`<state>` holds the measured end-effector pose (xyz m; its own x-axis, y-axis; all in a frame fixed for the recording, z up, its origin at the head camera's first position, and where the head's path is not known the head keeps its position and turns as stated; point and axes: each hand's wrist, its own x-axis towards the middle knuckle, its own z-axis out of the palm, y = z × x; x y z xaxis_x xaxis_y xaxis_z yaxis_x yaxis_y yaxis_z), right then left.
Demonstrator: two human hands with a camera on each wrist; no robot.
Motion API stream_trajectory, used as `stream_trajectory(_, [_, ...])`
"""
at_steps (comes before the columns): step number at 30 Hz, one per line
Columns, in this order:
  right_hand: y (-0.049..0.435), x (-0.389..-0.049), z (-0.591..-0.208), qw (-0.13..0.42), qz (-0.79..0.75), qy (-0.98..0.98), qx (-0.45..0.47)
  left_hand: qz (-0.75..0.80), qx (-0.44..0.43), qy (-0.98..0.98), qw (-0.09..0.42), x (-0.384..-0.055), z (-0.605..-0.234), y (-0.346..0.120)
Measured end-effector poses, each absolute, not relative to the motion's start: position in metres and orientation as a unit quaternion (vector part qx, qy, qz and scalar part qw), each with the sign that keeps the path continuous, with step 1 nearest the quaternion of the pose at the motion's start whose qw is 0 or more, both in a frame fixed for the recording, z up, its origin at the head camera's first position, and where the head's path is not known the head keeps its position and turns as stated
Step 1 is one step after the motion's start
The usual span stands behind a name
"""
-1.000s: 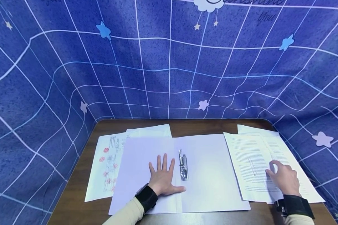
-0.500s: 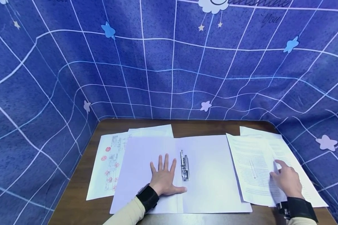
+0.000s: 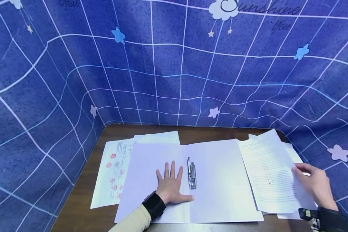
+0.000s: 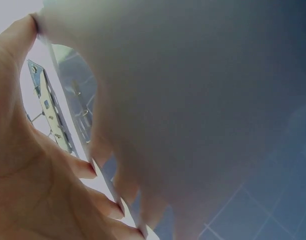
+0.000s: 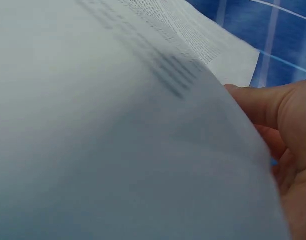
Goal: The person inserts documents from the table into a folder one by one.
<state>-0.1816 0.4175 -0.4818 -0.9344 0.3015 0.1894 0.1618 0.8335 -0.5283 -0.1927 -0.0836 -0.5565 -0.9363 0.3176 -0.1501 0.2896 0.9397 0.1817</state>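
An open white folder lies in the middle of the table, with a metal lever clip beside its fold. My left hand rests on the folder's left half, fingers spread straight and thumb reaching toward the fold below the clip. In the left wrist view the clip shows past the thumb. On the right, my right hand pinches the right edge of a printed sheet, which is lifted and bowed. The right wrist view has this sheet filling most of it, with the thumb at its edge.
Several sheets with red stamps lie to the left, partly under the folder. Other papers lie beneath the lifted sheet. The brown table ends at a blue patterned cloth behind and at both sides.
My right hand has moved right and raised the printed sheet's right edge off the papers below. The left hand stays on the folder. The head view has shifted slightly.
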Motion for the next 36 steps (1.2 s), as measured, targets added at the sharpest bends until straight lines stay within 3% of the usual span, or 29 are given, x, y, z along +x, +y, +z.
stream_trajectory(6, [0.415,-0.175,-0.437,0.235,0.265,-0.928,-0.116,0.085,0.154,0.981,0.08,-0.194,-0.565,-0.085])
stream_trajectory(11, [0.406,-0.175,-0.412,0.273,0.344,-0.892,-0.103,0.087,0.156,0.982,0.064,-0.196,-0.567,-0.086])
stream_trajectory(15, [0.391,-0.178,-0.416,0.252,0.387,-0.883,-0.084,0.083,0.153,0.982,0.067,-0.195,-0.565,-0.087])
stream_trajectory(29, [0.303,-0.185,-0.483,0.129,0.413,-0.898,-0.077,0.085,0.147,0.982,0.082,-0.189,-0.556,-0.084])
stream_trajectory(36, [0.281,-0.186,-0.493,0.109,0.425,-0.895,-0.082,0.085,0.14,0.984,0.075,-0.19,-0.553,-0.081])
